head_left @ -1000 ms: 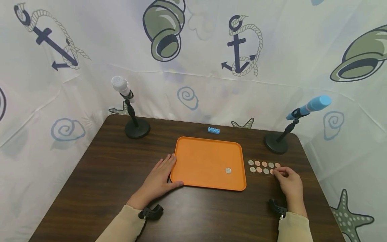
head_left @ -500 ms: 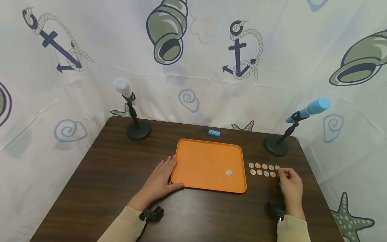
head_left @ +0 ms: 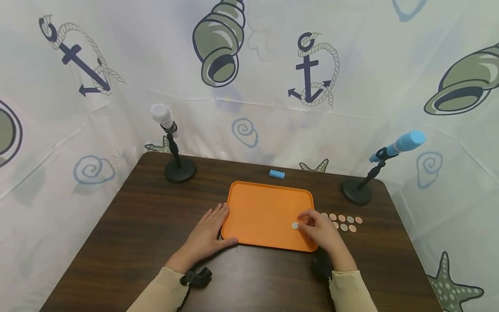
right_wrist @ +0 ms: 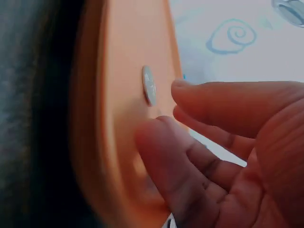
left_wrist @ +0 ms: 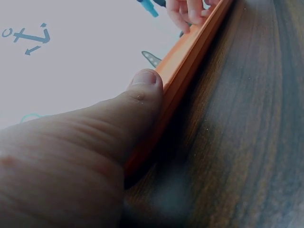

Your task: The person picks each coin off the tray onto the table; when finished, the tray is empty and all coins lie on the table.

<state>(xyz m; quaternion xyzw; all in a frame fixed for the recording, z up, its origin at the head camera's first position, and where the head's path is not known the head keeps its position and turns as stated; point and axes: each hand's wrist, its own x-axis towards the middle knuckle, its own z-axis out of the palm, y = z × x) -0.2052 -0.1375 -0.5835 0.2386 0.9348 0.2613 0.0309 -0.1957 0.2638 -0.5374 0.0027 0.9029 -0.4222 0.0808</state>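
Observation:
On the orange tray (head_left: 265, 208) lies a single silver coin (head_left: 295, 225). My right hand (head_left: 321, 227) hovers over the tray's right part, thumb and forefinger apart, with their tips close to the coin. In the right wrist view the coin (right_wrist: 149, 85) lies just beyond the fingertips, and nothing is held between them. My left hand (head_left: 206, 232) rests along the tray's left side, fingers straight and thumb on the front rim. The left wrist view shows the thumb (left_wrist: 142, 90) against the tray's edge.
Several copper and silver coins (head_left: 343, 227) lie in two rows right of the tray, a few partly covered by my right hand. A blue toy brick (head_left: 277, 174) lies behind the tray. White (head_left: 161, 115) and blue (head_left: 407, 142) microphones stand at the back corners.
My right hand has left the far end of the coin rows and moved left over the tray, beside the silver coin. My left hand stays at the tray's left side.

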